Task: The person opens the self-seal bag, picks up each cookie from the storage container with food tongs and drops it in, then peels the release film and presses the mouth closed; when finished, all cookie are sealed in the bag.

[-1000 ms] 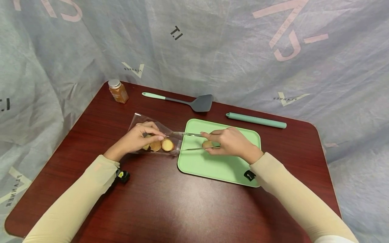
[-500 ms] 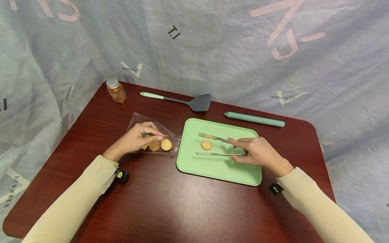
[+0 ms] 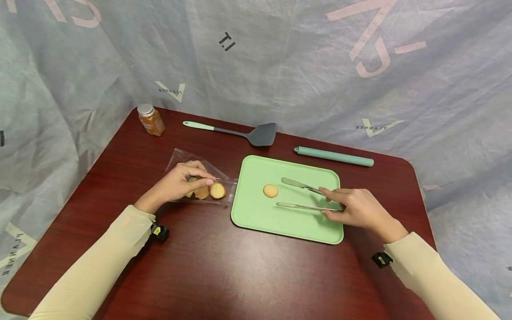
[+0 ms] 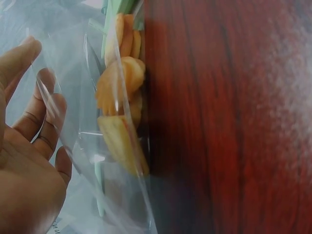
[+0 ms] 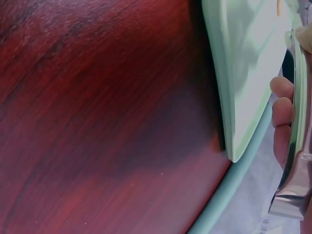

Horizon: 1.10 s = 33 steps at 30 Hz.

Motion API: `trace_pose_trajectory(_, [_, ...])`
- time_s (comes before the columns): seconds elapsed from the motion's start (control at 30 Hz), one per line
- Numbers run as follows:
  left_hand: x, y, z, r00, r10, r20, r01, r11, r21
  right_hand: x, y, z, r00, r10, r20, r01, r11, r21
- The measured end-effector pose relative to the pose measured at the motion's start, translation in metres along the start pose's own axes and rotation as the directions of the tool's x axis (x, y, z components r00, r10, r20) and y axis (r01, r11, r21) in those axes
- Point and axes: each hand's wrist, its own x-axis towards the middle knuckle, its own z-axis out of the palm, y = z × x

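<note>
A clear plastic bag (image 3: 181, 156) with several round cookies (image 4: 119, 87) in it lies on the table, left of a green tray (image 3: 256, 218). My left hand (image 3: 182, 181) pinches the upper edge of this bag between thumb and fingers. On the tray's left half rests a single round cookie (image 3: 270, 191). Over the tray's right side, my right hand (image 3: 360, 206) grips metal tongs (image 3: 304, 186), thumb on one arm and fingers on the other. The arms of the tongs are spread, with nothing between their tips, which point left toward the cookie.
Behind the bag and tray lies a spatula (image 3: 262, 134) with a grey blade and pale green handle. A green cylindrical stick (image 3: 336, 156) lies behind the tray. At the back left corner stands a jar (image 3: 152, 121) with a silver lid. Grey cloth hangs behind the table.
The tongs have drawn back rightward from the bag's mouth across the tray, leaving the cookie uncovered on it. My left hand stays on the bag.
</note>
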Motion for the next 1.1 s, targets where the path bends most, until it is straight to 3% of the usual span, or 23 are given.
trace_pose_trajectory(0.37, [0.001,0.031,-0.001,1.000,0.003,-0.024,-0.003,1.000,0.005,0.003,0.000,0.005,1.000,-0.002,0.006,0.002,1.000,0.008])
trace_pose_trajectory(0.73, [-0.002,0.004,0.000,1.000,-0.008,-0.024,0.008,1.000,0.021,0.013,-0.003,0.010,1.000,-0.019,0.014,0.019,1.000,0.011])
trace_pose_trajectory(1.1, [-0.002,0.030,-0.004,0.999,0.025,-0.022,-0.025,0.999,0.026,0.022,-0.005,0.011,0.999,-0.010,0.040,0.010,1.000,0.003])
